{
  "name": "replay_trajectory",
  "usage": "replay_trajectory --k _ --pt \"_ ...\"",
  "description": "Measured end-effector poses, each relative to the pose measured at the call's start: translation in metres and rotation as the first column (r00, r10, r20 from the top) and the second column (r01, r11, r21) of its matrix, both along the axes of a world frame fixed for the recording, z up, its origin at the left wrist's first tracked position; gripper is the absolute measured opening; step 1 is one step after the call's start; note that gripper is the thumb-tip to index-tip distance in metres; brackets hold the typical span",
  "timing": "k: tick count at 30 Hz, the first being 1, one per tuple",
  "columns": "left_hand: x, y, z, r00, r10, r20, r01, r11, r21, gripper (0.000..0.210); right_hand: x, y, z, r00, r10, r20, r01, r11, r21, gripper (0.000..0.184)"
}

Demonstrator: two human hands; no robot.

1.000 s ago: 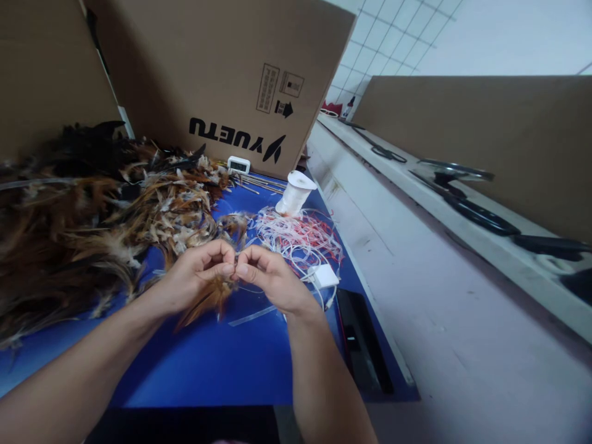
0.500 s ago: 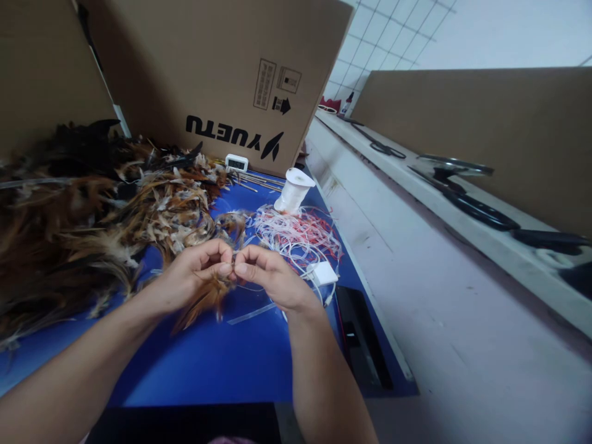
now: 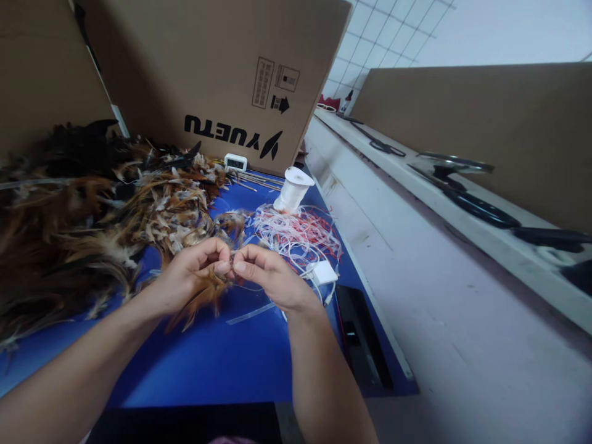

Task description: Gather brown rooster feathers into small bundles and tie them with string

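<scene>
My left hand [image 3: 197,271] is closed in a pinch on a small bunch of brown feathers [image 3: 201,300], whose tips hang below the fingers and blur slightly. My right hand [image 3: 271,277] is pinched too, its fingertips meeting the left ones. What the right fingers hold is too small to make out. A large heap of brown, black and cream feathers [image 3: 152,203] spreads over the blue table [image 3: 222,364] to the left. Right of my hands lies a tangle of white and red strings [image 3: 296,231], with a white spool [image 3: 294,190] standing at its back.
A white square device [image 3: 324,272] with a cable lies right of my hands, near a black flat object [image 3: 363,339]. Thin sticks [image 3: 259,180] and a small digital clock [image 3: 235,162] sit before a cardboard box [image 3: 222,74]. Scissors [image 3: 387,148] rest on the ledge [image 3: 430,191].
The feather bunch under my left hand has swung slightly left and up. Both hands stay pinched together in nearly the same place.
</scene>
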State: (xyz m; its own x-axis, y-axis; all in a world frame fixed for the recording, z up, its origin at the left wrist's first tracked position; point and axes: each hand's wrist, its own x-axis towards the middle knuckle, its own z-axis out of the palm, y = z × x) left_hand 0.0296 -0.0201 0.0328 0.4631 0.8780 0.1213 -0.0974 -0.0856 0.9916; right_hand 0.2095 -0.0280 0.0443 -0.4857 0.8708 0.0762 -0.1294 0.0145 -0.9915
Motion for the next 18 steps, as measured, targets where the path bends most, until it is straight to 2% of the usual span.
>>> replay_trajectory --k 4,8,13,18 --pt "-0.0009 0.0001 -0.0027 1.0 0.018 -0.017 -0.017 0.999 0.039 0.019 -0.0003 0.0001 -0.001 1.0 -0.008 0.027 0.007 0.999 0.037 0.019" --pt "0.001 0.0003 -0.0014 0.99 0.105 -0.091 -0.094 0.988 0.119 0.019 -0.0006 -0.001 -0.0014 0.981 -0.098 0.165 0.064 0.978 0.198 0.015" --pt "0.003 0.0022 -0.0023 0.958 0.238 -0.162 -0.205 0.959 0.197 0.016 -0.0029 -0.0059 0.003 0.881 -0.312 0.355 0.118 0.873 0.473 0.007" --pt "0.0045 0.0025 -0.0032 0.935 0.336 -0.112 -0.317 0.935 0.159 0.016 -0.0068 -0.0079 0.0047 0.791 -0.446 0.42 0.105 0.774 0.625 0.006"
